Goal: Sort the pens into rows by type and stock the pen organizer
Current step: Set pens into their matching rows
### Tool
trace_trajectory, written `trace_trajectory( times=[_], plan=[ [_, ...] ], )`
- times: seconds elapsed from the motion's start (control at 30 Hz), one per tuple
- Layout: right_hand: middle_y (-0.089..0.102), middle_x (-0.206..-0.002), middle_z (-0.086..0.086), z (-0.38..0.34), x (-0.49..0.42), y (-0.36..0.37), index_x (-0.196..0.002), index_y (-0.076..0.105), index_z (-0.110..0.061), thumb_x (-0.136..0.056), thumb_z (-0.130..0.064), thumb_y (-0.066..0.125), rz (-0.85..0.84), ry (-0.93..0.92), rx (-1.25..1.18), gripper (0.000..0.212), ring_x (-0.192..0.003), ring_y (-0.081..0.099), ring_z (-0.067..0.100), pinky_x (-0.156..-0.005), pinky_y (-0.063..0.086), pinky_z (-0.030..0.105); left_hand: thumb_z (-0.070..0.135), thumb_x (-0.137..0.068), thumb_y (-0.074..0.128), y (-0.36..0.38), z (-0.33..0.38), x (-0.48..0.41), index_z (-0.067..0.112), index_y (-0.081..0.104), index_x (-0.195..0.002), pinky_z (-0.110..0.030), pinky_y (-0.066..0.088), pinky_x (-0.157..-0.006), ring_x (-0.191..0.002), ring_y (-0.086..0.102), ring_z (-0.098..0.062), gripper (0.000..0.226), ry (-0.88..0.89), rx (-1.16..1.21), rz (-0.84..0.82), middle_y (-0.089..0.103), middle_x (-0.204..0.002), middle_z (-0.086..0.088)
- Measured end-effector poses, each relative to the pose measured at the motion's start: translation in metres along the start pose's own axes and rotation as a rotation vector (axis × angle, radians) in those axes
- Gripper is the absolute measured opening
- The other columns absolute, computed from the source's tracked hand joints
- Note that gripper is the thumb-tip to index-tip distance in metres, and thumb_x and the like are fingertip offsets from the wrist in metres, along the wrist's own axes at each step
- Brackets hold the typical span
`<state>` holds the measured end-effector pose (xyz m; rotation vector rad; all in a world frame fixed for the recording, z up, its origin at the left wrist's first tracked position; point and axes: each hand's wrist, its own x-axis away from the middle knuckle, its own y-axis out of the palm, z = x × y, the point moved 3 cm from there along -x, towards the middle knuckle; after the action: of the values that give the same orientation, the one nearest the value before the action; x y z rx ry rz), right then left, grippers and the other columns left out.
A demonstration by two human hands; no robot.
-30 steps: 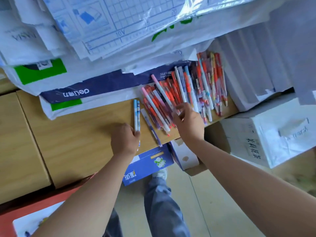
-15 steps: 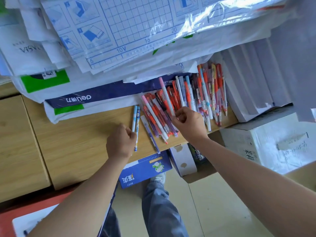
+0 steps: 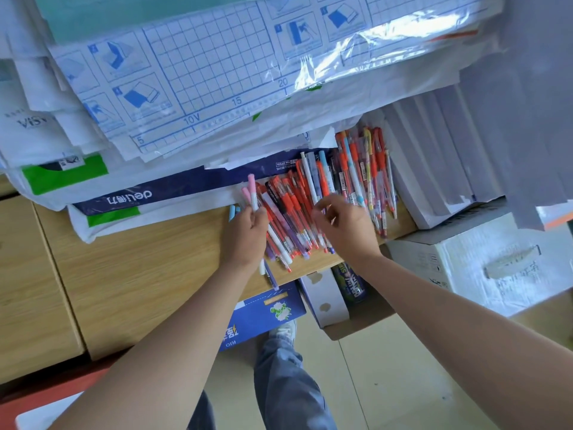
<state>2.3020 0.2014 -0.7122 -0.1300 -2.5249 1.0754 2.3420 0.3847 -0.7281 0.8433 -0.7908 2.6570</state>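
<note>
Head cam: left grip (image 3: pixel 248 234) pinching pink pens (image 3: pixel 252 191) just left of pen pile (image 3: pixel 297 209) on worktop (image 3: pixel 139 262); right grip (image 3: pixel 347 226) blurry over pile, can't tell.

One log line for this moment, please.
step: sorting pens | left hand: holds pink pens | right hand: over pen pile, grip blurred | pile: on desk, unsorted

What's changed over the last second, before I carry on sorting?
The left hand left the blue pens, shifted right to the pen pile and now pinches two pink-capped pens taken from it. The right hand stayed over the pile, too blurred to tell any hold. Blue pens and pile remain on the desk.
</note>
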Motion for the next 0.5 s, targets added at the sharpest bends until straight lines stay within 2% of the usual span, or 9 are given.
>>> trace_trajectory(
  times=[0.07,0.17,0.27,0.33,0.4,0.5],
  plan=[
    [0.064,-0.07,0.002,0.011,-0.009,-0.007,-0.106,0.059,-0.014,-0.095,-0.023,0.055,0.148,0.129,0.064,0.015,-0.055,0.059,0.017,-0.051,0.054,0.036,0.029,-0.1,0.041,-0.001,-0.003,-0.001,0.009,0.055,-0.081,-0.046,0.052,-0.065,-0.067,0.057,-0.028,0.03,0.0,-0.013,0.002,0.062,-0.078,-0.021],
    [0.067,-0.081,0.005,0.021,-0.016,-0.002,-0.112,0.058,-0.011,-0.095,-0.025,0.054,0.126,0.237,0.165,0.022,-0.061,0.059,0.017,-0.05,0.05,0.028,0.028,-0.1,0.042,0.003,-0.002,-0.004,0.004,0.058,-0.087,-0.031,0.04,-0.051,-0.058,0.05,-0.017,0.032,0.018,-0.126,-0.038,0.054,-0.066,-0.004],
    [0.067,-0.088,0.004,0.023,-0.02,0.0,-0.108,0.061,-0.012,-0.093,-0.025,0.058,0.124,0.263,0.188,0.02,-0.066,0.059,0.016,-0.049,0.044,0.022,0.029,-0.1,0.042,0.01,0.003,-0.007,0.006,0.055,-0.086,-0.021,0.032,-0.048,-0.057,0.047,-0.01,0.03,0.038,-0.18,-0.031,0.053,-0.069,0.0],
    [0.067,-0.093,0.003,0.024,-0.022,-0.001,-0.103,0.062,-0.012,-0.092,-0.025,0.059,0.132,0.251,0.182,0.017,-0.072,0.06,0.015,-0.056,0.049,0.025,0.028,-0.1,0.043,0.011,0.002,-0.009,0.007,0.054,-0.083,-0.023,0.032,-0.049,-0.058,0.048,-0.013,0.029,0.031,-0.181,-0.028,0.052,-0.069,0.0],
    [0.067,-0.094,0.003,0.023,-0.022,-0.002,-0.102,0.063,-0.012,-0.092,-0.024,0.06,0.135,0.249,0.172,0.017,-0.075,0.06,0.016,-0.061,0.053,0.029,0.029,-0.1,0.044,0.011,-0.001,-0.011,0.005,0.057,-0.086,-0.027,0.038,-0.052,-0.062,0.052,-0.018,0.031,0.024,-0.154,-0.03,0.055,-0.07,-0.002],
    [0.066,-0.089,0.004,0.022,-0.023,-0.003,-0.104,0.063,-0.01,-0.091,-0.021,0.061,0.111,0.246,0.135,0.017,-0.072,0.059,0.014,-0.057,0.049,0.025,0.031,-0.099,0.045,0.007,-0.005,-0.012,0.007,0.057,-0.086,-0.027,0.04,-0.052,-0.062,0.055,-0.017,0.029,0.028,-0.19,-0.028,0.059,-0.073,-0.003]
  ],
)
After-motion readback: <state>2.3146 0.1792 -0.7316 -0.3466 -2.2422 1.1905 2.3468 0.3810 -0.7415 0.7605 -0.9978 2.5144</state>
